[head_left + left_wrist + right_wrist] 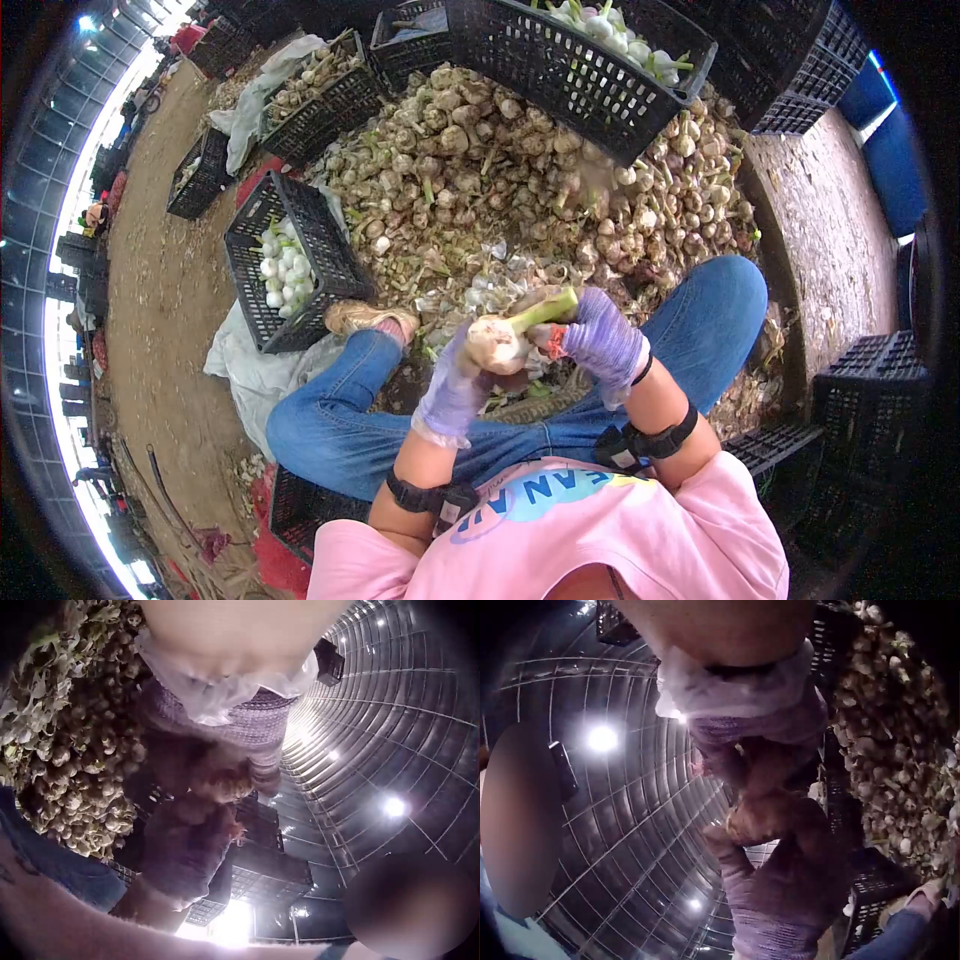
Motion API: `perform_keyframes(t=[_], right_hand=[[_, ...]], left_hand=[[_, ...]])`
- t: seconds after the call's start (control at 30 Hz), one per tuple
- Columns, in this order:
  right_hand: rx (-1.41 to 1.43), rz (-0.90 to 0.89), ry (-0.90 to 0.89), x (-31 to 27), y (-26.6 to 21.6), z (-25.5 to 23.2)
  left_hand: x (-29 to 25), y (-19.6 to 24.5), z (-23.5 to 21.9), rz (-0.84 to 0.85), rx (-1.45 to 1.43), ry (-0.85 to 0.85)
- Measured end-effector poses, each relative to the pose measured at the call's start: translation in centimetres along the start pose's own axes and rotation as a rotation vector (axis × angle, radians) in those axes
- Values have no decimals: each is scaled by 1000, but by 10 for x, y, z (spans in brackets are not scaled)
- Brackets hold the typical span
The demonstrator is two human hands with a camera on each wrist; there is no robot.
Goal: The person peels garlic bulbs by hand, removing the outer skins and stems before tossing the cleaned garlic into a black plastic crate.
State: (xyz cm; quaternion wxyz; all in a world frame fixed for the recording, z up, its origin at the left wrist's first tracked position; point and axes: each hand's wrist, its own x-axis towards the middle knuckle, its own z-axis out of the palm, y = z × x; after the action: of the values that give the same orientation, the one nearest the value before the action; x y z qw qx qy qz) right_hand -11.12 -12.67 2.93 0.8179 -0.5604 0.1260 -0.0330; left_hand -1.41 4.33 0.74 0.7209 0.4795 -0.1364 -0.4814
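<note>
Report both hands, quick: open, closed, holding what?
Left hand: closed, holding the garlic at its bulb.
Right hand: closed, apparently pinching the garlic's stem.

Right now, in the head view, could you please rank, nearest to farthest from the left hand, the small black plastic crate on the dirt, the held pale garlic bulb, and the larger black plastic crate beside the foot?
1. Pale garlic bulb: at the left hand.
2. Larger black crate: ahead, left.
3. Small black crate: farther left.
</note>
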Motion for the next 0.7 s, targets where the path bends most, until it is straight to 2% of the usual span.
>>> perform_keyframes(t=[0.03,0.07,0.1,0.13,0.2,0.27,0.33,0.37,0.4,0.43,0.47,0.5,0.53,0.57,0.6,0.63,0.67,0.7], right_hand=[[-32,-55,-65,0,1,-2],[-30,-54,-64,0,-1,-2],[-184,-168,-56,1,-4,1],[-338,-284,-47,1,-6,2],[-298,-244,-24,5,15,-4],[132,-187,85,16,54,-18],[163,-151,108,14,47,-12],[-54,-108,106,13,55,-13],[-270,-61,102,12,54,-10],[-301,-159,107,6,52,-3],[-299,-154,104,1,46,0],[220,-15,-42,-2,41,1],[737,130,-188,-5,39,2],[735,132,-191,-4,42,1],[564,78,-161,-2,48,-1],[393,22,-130,-1,54,-3],[220,-36,-100,2,56,-4],[300,-19,-27,1,40,5]], left_hand=[[2,2,-2,-2,1,0],[6,6,-4,-161,-111,104],[9,9,-6,-321,-223,210],[10,9,-5,-322,-223,211],[14,11,-1,-298,7,177],[11,15,19,-269,-58,208],[11,15,28,267,489,386],[11,16,29,262,492,386],[11,16,29,176,357,304],[12,17,28,90,219,226],[12,20,28,9,82,148],[10,38,31,-59,1,19],[10,33,19,-60,-1,22],[14,22,2,-42,54,29],[17,21,-1,-29,109,33],[18,20,-2,123,185,-14],[19,18,0,125,188,-17],[17,15,6,214,361,72]])
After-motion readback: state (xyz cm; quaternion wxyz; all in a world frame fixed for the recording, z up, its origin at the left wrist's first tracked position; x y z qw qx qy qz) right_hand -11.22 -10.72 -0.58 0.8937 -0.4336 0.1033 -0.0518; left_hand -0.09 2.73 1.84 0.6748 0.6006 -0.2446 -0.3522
